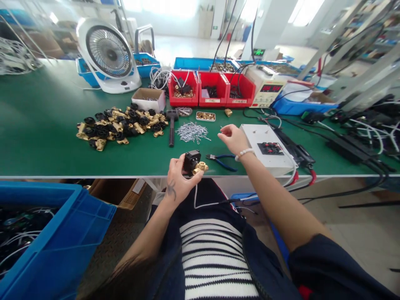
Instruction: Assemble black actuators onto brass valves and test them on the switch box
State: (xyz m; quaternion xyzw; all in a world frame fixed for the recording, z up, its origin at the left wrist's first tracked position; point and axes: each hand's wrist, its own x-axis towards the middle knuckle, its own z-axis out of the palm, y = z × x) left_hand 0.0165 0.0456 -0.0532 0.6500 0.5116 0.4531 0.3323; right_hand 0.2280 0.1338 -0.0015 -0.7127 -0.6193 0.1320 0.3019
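My left hand [178, 179] grips a black-and-brass valve part [193, 161] at the near edge of the green table [37, 125], with a white wire hanging from it. My right hand [233, 138] is raised over the table with fingers pinched on a small metal pin, too thin to see clearly. A heap of silver pins [191, 132] lies just left of that hand. Blue-handled pliers [222, 160] rest between my hands. A pile of black-and-brass valve parts [120, 125] sits farther left.
A white test box [268, 149] with red and black leads sits by my right wrist. Red bins [210, 88], a power supply [265, 86], a white fan [108, 54], a cardboard box [148, 99] and a black tool [171, 126] stand behind. A blue crate [53, 233] is at the lower left.
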